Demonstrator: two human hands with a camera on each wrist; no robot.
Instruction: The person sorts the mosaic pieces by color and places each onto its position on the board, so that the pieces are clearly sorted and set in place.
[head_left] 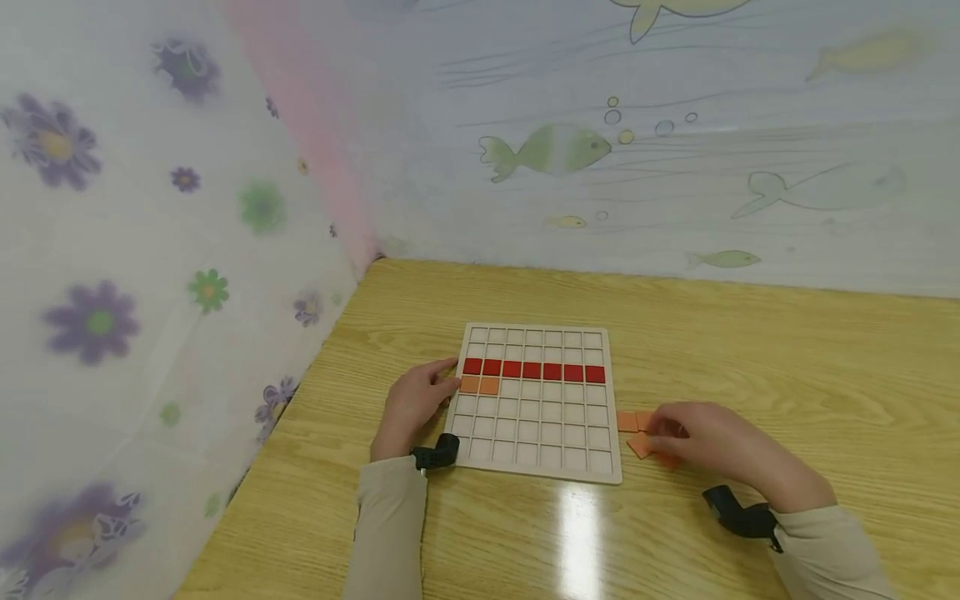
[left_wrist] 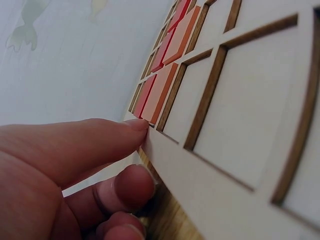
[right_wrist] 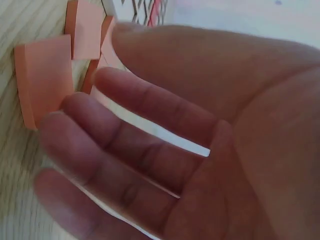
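Note:
A wooden grid board (head_left: pixel 550 412) lies flat on the table, one row filled with red tiles (head_left: pixel 532 371). Below that row, two orange tiles (head_left: pixel 488 387) sit at the left end. My left hand (head_left: pixel 415 402) holds the board's left edge, thumb on the rim beside the first orange tile (left_wrist: pixel 160 94), other fingers curled lower along the edge. To the right of the board, my right hand (head_left: pixel 701 433) hovers over loose orange tiles (head_left: pixel 627 422), fingers loosely bent. In the right wrist view the thumb and index fingertips are close to one orange tile, apart from each other.
The wood-grain table (head_left: pixel 825 375) meets a fish-patterned wall covering (head_left: pixel 675 208) at the back and a flower-patterned covering (head_left: pixel 135 250) on the left. Black wrist devices (head_left: pixel 738 514) are worn on both forearms, over long sleeves.

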